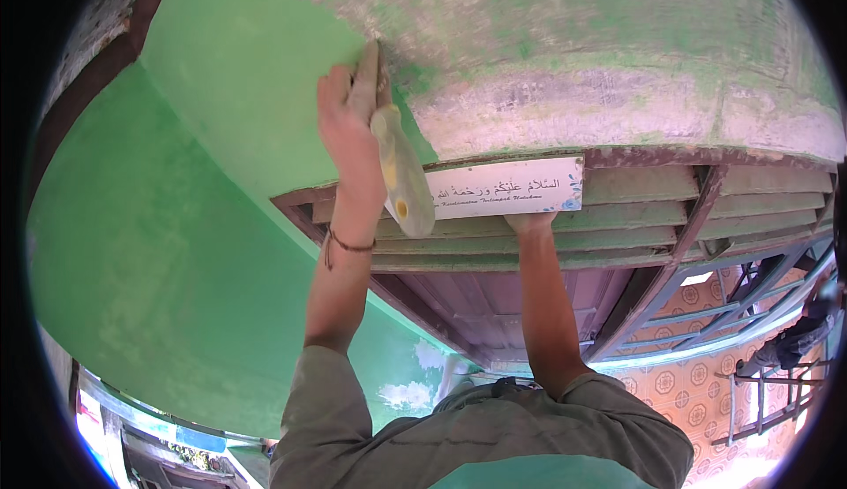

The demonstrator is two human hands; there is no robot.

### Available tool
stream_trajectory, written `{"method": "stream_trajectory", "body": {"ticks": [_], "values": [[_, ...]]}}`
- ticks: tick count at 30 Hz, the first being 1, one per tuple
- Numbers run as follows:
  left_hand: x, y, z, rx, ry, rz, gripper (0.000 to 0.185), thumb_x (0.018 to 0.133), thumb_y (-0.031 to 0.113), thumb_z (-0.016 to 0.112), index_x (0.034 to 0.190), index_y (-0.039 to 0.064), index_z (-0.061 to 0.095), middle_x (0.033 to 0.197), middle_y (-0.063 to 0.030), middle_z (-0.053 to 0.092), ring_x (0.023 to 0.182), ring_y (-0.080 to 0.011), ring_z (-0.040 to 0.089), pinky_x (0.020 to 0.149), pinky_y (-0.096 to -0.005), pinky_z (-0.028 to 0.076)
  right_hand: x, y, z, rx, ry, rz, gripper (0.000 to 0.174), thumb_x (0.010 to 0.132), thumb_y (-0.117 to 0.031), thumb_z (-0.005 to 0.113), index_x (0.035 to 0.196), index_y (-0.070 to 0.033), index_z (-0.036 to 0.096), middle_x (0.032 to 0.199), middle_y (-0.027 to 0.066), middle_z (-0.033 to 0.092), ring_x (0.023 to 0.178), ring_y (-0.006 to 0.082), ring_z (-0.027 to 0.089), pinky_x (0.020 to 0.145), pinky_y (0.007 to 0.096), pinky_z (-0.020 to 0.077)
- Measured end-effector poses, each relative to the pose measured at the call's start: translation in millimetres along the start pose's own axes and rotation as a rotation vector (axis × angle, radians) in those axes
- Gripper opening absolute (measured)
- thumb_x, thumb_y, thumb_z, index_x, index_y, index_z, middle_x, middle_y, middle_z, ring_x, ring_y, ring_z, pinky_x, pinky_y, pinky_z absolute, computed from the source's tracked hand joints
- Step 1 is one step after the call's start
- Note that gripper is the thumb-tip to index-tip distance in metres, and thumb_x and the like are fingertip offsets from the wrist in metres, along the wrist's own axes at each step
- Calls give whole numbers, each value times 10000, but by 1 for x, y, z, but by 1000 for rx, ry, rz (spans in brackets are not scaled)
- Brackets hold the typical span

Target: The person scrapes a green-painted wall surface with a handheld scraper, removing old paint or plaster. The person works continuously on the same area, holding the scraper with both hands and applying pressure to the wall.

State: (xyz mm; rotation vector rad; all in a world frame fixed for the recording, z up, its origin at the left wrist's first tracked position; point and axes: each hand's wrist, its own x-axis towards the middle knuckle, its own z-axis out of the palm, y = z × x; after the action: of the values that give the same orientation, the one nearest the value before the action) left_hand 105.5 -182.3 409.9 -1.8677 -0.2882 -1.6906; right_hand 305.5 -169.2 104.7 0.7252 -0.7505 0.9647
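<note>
My left hand (345, 102) is raised to the wall, its fingers laid along the blade of a scraper (405, 175). The scraper's worn, pale yellowish handle hangs down beside my wrist. Its blade edge meets the wall where smooth green paint (245, 79) borders a scraped, patchy grey-pink area (569, 32). Lower right, my right hand (531, 222) reaches up behind a white sign (506, 188) bearing writing and blue flowers. The sign hides its fingers, so I cannot tell what they grip.
Green wooden louvres (615, 214) in a brown frame sit above a purple-brown door (509, 304). A green side wall (165, 271) stands at left. At lower right, a person (797, 337) is on a wooden scaffold (771, 400) over a patterned tile floor (668, 390).
</note>
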Motion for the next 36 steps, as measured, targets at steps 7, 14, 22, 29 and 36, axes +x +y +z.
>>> {"method": "stream_trajectory", "body": {"ticks": [7, 14, 22, 29, 36], "values": [[-5, 10, -9, 5, -53, 0, 548, 750, -33, 768, 1290, 52, 732, 882, -75, 534, 796, -265, 524, 680, -384, 478, 4, -1, 8, -142, 56, -21, 691, 1046, -670, 402, 1470, -140, 535, 1504, 82, 557, 1392, 327, 514, 1149, 555, 415], [0, 2, -9, -14, -49, 20, 567, 740, -58, 757, 1294, 62, 742, 860, -65, 527, 790, -248, 523, 679, -368, 478, 1, 0, 6, -59, 62, 17, 706, 1031, -686, 422, 1467, -144, 542, 1503, 82, 561, 1388, 321, 519, 1143, 551, 420], [7, 5, -8, 20, -35, -9, 547, 735, -59, 771, 1272, 40, 741, 873, -65, 549, 793, -245, 542, 661, -369, 488, 0, 2, 12, -99, 126, -3, 723, 1019, -707, 425, 1454, -148, 570, 1479, 81, 590, 1370, 340, 540, 1143, 563, 419], [6, 1, -8, -7, -54, 42, 596, 726, -49, 756, 1315, 30, 708, 865, -81, 532, 772, -255, 520, 636, -373, 464, 4, 0, 16, -84, 111, -18, 735, 1026, -711, 393, 1467, -149, 564, 1476, 87, 595, 1366, 351, 545, 1139, 571, 427], [-33, 6, -22, -69, -122, -5, 567, 720, -66, 764, 1268, 75, 729, 840, -73, 529, 739, -255, 507, 629, -381, 453, 2, 7, 29, -78, 264, -18, 750, 1029, -713, 364, 1472, -142, 567, 1487, 108, 596, 1364, 369, 553, 1133, 581, 434]]}}
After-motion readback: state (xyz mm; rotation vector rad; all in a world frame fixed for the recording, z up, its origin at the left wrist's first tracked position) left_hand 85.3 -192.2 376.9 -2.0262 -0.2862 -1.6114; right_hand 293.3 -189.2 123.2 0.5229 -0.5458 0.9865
